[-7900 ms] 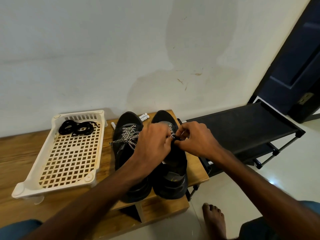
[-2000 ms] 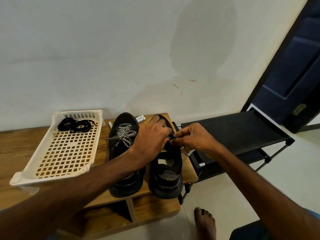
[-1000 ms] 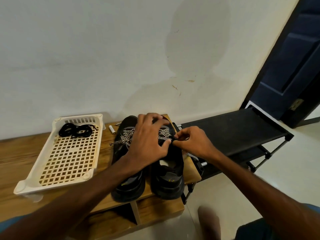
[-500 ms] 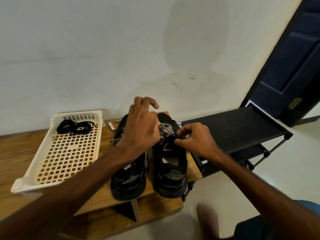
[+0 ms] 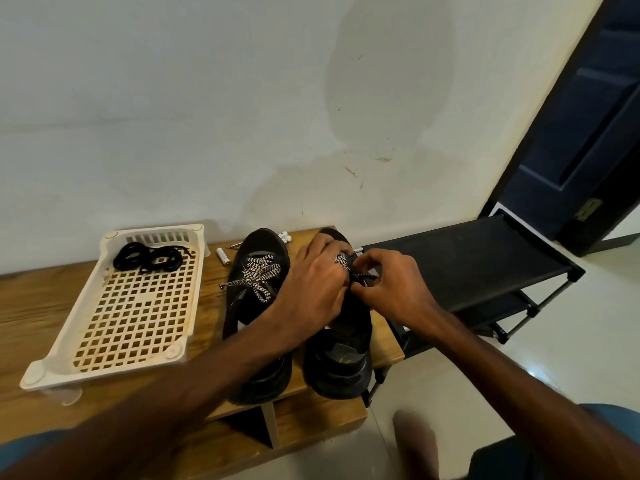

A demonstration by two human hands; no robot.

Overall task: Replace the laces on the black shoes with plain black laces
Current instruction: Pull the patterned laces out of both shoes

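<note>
Head cam: both forearms reach fwd over the wooden bench (image 5: 41, 306), hands meeting on top of the right shoe (image 5: 339, 358). Left hand (image 5: 311, 289) is back-up, wrist bent, fingers curled down over the eyelet area, thumb & forefinger nipping the black/white lace (image 5: 343, 261). Right hand (image 5: 388, 289) comes in from the side, touching the left, fingers bunched tight, pinching a strand of the same lace. Left shoe (image 5: 256, 323) sits just beside it, toe to the wall, w/ its own patterned lace (image 5: 259, 275) threaded, ends loose. Plain black laces (image 5: 149, 259) lie coiled at the far end of the cream tray (image 5: 104, 368), left of the shoes. Black rack (image 5: 467, 261) stands to the right.
</note>
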